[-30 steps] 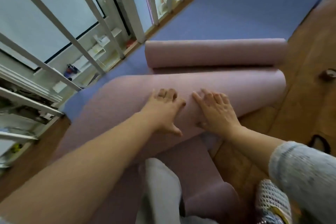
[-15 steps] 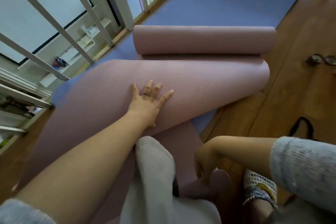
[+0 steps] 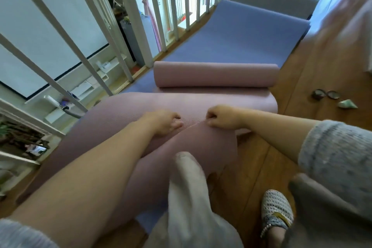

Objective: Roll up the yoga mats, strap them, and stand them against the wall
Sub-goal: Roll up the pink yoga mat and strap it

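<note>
A pink yoga mat (image 3: 124, 119) lies buckled over a blue yoga mat (image 3: 231, 36) on the wooden floor. Its far end is wound into a tight roll (image 3: 215, 74). The near end of the pink mat is folded up and over toward the middle. My left hand (image 3: 163, 123) has its fingers curled down onto the mat at that folded edge. My right hand (image 3: 221, 120) is closed in a fist, pinching the same edge just to the right. A grey mat (image 3: 271, 0) lies flat beyond the blue one.
A white railing (image 3: 128, 26) runs along the left edge of the mats, with a drop behind it. Small round objects (image 3: 324, 94) and a green piece (image 3: 347, 104) sit on the floor at right. My knee (image 3: 189, 187) and slippered foot (image 3: 275, 211) are close below.
My right hand came up from the near end of the pink mat, bringing that end over to the middle beside my left hand. My left hand's fingers went from flat to curled.
</note>
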A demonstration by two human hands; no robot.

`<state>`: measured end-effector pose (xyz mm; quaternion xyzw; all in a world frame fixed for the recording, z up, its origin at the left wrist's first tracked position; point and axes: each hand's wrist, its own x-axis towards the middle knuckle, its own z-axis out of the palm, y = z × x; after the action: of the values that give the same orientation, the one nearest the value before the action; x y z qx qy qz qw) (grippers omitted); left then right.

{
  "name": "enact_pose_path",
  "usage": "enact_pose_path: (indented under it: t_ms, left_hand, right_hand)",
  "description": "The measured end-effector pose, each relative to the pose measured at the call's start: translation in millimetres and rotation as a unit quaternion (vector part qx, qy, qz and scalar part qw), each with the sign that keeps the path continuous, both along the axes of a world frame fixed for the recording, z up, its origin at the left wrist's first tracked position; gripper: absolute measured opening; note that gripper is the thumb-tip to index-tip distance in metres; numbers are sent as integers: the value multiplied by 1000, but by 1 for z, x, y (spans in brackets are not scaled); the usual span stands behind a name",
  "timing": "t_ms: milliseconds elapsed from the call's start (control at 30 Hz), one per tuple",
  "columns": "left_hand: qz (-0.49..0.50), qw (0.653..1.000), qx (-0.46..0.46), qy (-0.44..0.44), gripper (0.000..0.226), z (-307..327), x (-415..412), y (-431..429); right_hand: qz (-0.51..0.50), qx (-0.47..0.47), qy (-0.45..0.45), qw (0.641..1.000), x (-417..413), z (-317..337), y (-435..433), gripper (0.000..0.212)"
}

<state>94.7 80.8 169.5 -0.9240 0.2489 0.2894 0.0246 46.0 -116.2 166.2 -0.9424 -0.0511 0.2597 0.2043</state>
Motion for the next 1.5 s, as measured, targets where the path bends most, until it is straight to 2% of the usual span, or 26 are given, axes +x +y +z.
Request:
enact_pose_path:
  t_ms: [67,133,267,367,433,533,667,733,800,900,967,1000,1067,1100,1200,1333,1400,1467,1500]
  left_hand:
    - [67,994,-79,40,55,32,-9,2]
    - [76,992,-101,30,68,63,-24,7]
    - [8,992,-74,-104,106,130,-58,16]
    - [-15,978,-71,-193,123,186,-83,11]
    - [-26,964,-101,-245,120,224,-105,1]
    - [-68,923,-194,-326,102,278,-145,-21]
    - [-123,878,-249,-390,83,328,-195,-51]
    - [-143,871,-236,-405,75,341,-217,-60]
    - [-166,865,-208,-426,70,347,-234,-65]
    - [-185,856,-196,-442,70,351,-255,-75]
    - [-200,844,-194,-458,72,351,-268,-82]
    - [-206,840,-196,-462,70,351,-274,-83]
    - [-212,837,-215,-456,66,348,-279,-81]
    - [-214,839,-228,-446,64,346,-279,-76]
    - [-207,858,-252,-397,64,322,-274,-57]
    - [-196,905,-187,-328,66,256,-275,-37]
    - [-207,916,-153,-307,65,225,-288,-38]
    - [-231,911,-145,-311,64,203,-305,-45]
    - [-240,905,-144,-320,65,196,-313,-49]
  right_hand:
    - [-44,8,-74,996,-5,35,-5,26]
    - [-91,14,-151,984,-13,71,-11,22]
    - [-177,1,-293,940,-47,150,-27,22]
    - [-220,-31,-379,898,-85,212,-39,21]
    - [-229,-46,-429,873,-116,255,-46,18]
    - [-240,-92,-497,829,-167,323,-58,20]
    - [-246,-177,-526,795,-232,405,-77,21]
    - [-232,-257,-491,800,-262,427,-79,26]
    - [-166,-349,-424,819,-288,430,-68,44]
    - [-59,-320,-356,876,-308,398,-34,80]
    - [-67,-295,-360,883,-311,372,-18,95]
    - [-82,-295,-382,872,-311,364,-15,94]
    - [-90,-299,-439,842,-310,354,-19,73]
    - [-81,-301,-447,838,-311,352,-23,62]
    - [-63,-312,-377,870,-322,338,-32,41]
    - [-52,-309,-246,917,-338,293,-38,48]
    - [-48,-302,-186,934,-342,259,-33,66]
    - [-59,-282,-176,941,-346,227,-23,82]
    - [-63,-258,-206,942,-349,214,-18,83]
